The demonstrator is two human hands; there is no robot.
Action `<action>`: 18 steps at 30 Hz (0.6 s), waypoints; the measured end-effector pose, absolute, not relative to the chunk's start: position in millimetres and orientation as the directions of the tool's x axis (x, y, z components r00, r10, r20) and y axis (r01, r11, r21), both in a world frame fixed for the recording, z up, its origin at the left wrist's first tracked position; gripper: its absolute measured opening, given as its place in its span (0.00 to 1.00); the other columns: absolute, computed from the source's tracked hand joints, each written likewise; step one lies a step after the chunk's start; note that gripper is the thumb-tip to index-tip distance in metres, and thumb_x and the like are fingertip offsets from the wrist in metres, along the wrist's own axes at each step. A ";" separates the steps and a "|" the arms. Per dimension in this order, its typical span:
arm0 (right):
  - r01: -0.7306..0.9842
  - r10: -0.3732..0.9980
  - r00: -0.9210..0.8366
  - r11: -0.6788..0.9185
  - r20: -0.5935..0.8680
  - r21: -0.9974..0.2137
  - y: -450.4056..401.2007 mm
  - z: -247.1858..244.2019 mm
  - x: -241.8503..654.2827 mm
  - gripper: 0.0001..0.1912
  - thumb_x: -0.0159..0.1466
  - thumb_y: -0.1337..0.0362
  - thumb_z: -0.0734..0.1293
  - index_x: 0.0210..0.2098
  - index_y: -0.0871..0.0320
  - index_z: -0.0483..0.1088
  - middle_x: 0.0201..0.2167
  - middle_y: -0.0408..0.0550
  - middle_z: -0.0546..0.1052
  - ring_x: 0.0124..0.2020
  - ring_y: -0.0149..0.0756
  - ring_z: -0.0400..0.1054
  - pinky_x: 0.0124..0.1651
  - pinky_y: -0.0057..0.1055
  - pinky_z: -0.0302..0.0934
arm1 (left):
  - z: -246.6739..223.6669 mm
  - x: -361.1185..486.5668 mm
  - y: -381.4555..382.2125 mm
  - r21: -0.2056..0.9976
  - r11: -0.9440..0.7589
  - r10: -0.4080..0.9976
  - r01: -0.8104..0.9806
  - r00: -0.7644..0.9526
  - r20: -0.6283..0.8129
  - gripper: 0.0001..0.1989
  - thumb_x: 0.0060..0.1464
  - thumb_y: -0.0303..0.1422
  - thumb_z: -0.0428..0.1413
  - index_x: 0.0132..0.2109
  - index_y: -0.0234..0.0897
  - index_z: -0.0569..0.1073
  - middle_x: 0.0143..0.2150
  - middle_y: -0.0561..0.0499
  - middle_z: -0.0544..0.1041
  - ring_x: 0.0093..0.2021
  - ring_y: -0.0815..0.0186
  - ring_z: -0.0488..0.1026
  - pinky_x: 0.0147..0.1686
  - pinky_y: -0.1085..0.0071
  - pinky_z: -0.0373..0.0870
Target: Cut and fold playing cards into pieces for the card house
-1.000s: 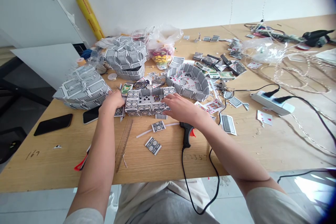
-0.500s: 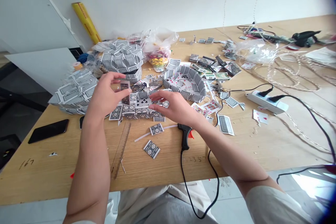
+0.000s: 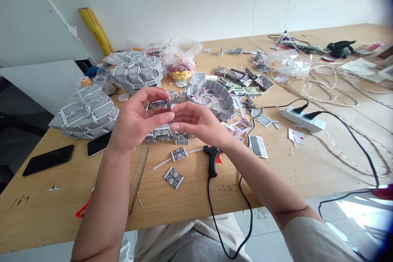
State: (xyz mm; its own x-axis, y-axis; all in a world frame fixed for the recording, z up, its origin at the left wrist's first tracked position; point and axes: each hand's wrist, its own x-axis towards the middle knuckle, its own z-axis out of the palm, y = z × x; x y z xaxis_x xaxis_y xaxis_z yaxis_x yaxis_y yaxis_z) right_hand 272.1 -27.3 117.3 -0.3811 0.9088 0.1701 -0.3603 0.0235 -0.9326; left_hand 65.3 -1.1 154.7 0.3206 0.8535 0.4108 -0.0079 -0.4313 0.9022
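Left hand pinching card piece edge-on above card box. Right hand cupping half-spread at piece's 3 o'clock, contact unclear. Glue gun lying on desk, box's 4 o'clock.

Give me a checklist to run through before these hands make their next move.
1. Left hand has hold of the card piece: ok, pinched edge-on to the camera.
2. Right hand touching that piece: cannot tell; its fingertips are right beside it.
3. Clear view of the patterned card box: not ok, the hands hide much of it.
4. Glue gun out of the hands: ok, lying on the table.
5. Glue gun hot: cannot tell.
6. Plugs seated in the power strip: ok, two black ones.
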 end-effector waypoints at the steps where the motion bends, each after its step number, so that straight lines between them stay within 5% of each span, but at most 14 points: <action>1: -0.355 0.910 -0.379 0.024 0.168 -0.934 -27.5 118.1 272.8 0.25 0.54 0.59 0.87 0.46 0.55 0.78 0.43 0.46 0.85 0.47 0.36 0.81 0.55 0.35 0.76 | 154.8 65.1 -1.0 0.900 -0.435 0.853 -0.013 0.314 0.417 0.21 0.49 0.34 0.76 0.49 0.43 0.81 0.56 0.46 0.79 0.63 0.53 0.76 0.53 0.59 0.86; 11: -0.340 0.915 -0.387 -0.028 0.113 -0.940 -28.6 124.0 280.7 0.14 0.65 0.59 0.80 0.47 0.54 0.79 0.40 0.44 0.82 0.40 0.33 0.75 0.49 0.33 0.71 | 154.0 60.0 2.3 0.875 -0.483 0.837 -0.031 0.278 0.472 0.16 0.55 0.34 0.72 0.50 0.44 0.82 0.59 0.47 0.81 0.61 0.55 0.78 0.66 0.53 0.75; 18: -0.366 0.904 -0.425 -0.112 0.059 -0.924 -27.5 124.3 281.5 0.17 0.63 0.58 0.81 0.48 0.53 0.78 0.42 0.44 0.83 0.42 0.34 0.76 0.49 0.32 0.71 | 155.0 62.1 -1.2 0.904 -0.425 0.874 0.047 0.281 0.396 0.19 0.58 0.39 0.71 0.55 0.45 0.81 0.61 0.46 0.82 0.64 0.51 0.77 0.62 0.51 0.79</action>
State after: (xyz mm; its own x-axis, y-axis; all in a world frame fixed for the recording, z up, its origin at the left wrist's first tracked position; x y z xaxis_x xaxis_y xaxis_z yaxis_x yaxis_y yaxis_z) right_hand 281.5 -27.5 124.3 -0.4245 0.9035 0.0587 -0.3664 -0.1121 -0.9237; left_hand 62.1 -1.2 155.0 0.2807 0.8741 0.3964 0.0471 -0.4250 0.9039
